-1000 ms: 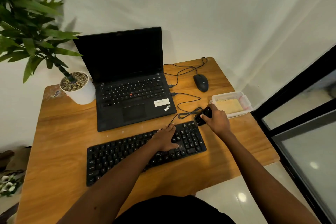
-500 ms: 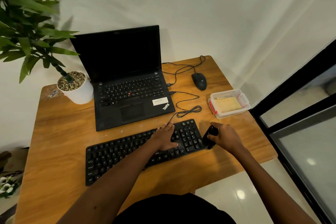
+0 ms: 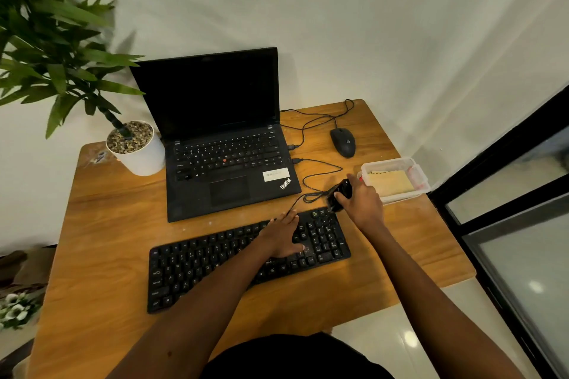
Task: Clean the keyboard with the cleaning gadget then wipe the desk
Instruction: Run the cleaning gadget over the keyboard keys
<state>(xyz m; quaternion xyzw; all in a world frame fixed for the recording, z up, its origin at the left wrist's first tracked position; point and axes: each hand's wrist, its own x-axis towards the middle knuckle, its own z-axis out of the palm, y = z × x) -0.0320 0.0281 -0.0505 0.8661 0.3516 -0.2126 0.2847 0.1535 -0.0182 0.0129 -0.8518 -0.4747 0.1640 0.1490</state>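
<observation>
Head view. A wooden worktop (image 3: 107, 255) carries, toward its far edge, an open laptop (image 3: 221, 148) with a dark screen. A white plant pot (image 3: 140, 157) stands at the far left corner.

The black keyboard (image 3: 215, 261), the task's thing, lies slightly askew near the front edge. At the right edge sits a clear plastic box (image 3: 397, 160) holding a folded yellow cloth (image 3: 391, 183). A wired mouse (image 3: 342, 142) rests at the far right corner, and a cable (image 3: 320, 168) loops between laptop and keyboard.

The left hand (image 3: 281, 237) lies flat, fingers spread, pressing the keys right of centre. The right hand (image 3: 363, 206) is clamped round the small black cleaning gadget (image 3: 338, 195), whose lower end meets the keyboard's far right corner.

Half a second earlier the gadget was at the keyboard's right end, nearer the front edge. It has since travelled away from the person along that end, while the left hand has kept its place.

This probably marks one stroke of a repeated sweep over the right-hand key block. Keyboard cleaning therefore appears to be under way, and the cloth in the box suggests that wiping is not yet begun.
</observation>
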